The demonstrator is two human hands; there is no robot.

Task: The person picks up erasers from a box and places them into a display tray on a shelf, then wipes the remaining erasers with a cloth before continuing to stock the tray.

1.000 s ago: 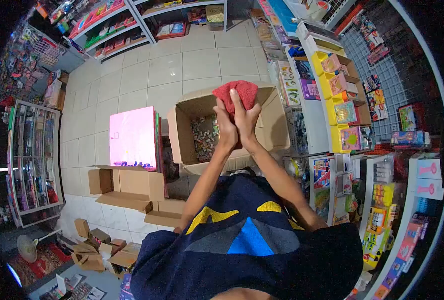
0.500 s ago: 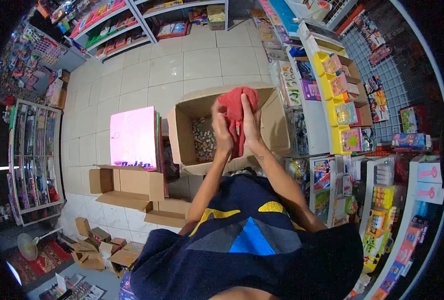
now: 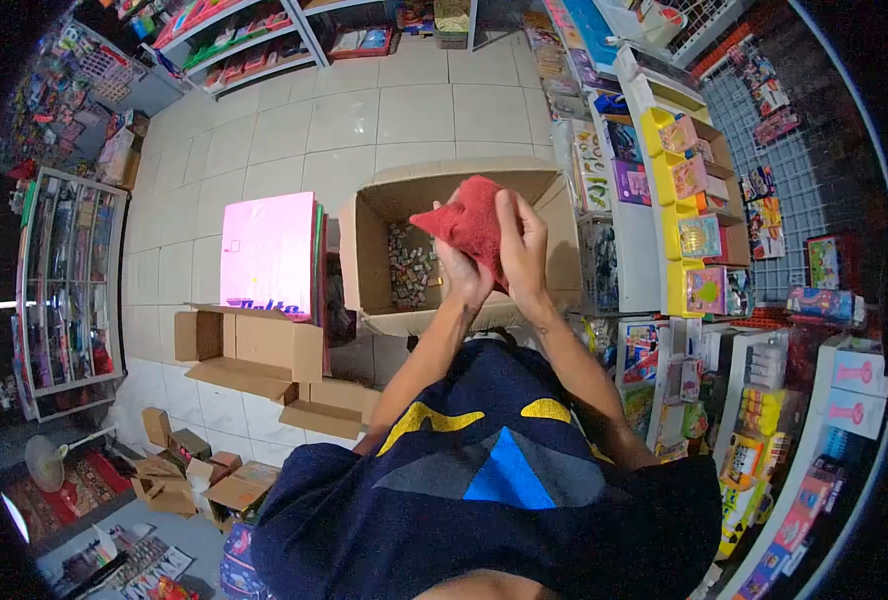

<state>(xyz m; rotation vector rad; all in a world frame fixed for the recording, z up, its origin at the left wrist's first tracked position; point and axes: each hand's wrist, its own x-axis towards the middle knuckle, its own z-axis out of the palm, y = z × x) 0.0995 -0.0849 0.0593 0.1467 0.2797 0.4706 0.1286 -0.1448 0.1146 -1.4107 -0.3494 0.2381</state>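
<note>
A red cloth [image 3: 477,222], bunched up with a pointed corner sticking out to the left, is held between both hands above a large cardboard box [image 3: 354,262]. My left hand [image 3: 464,276] cups the cloth from below and is partly covered by it. From the right side, my right hand [image 3: 525,255] presses against it with the fingers closed round its edge. Many small pale pieces [image 3: 414,268] lie on the bottom of the box, on its left side. The cloth and hands hide much of the box's inside.
Left of the box stands a pink stack [image 3: 269,252], with an open cardboard carton [image 3: 254,345] below it. Shelves of packaged goods [image 3: 699,235] run close along the right. A glass cabinet [image 3: 72,290] stands at the far left, near a fan [image 3: 46,460].
The red cloth has been turned and bunched, its corner now pointing left. My left hand has shifted beneath it, while my right hand has moved slightly right.
</note>
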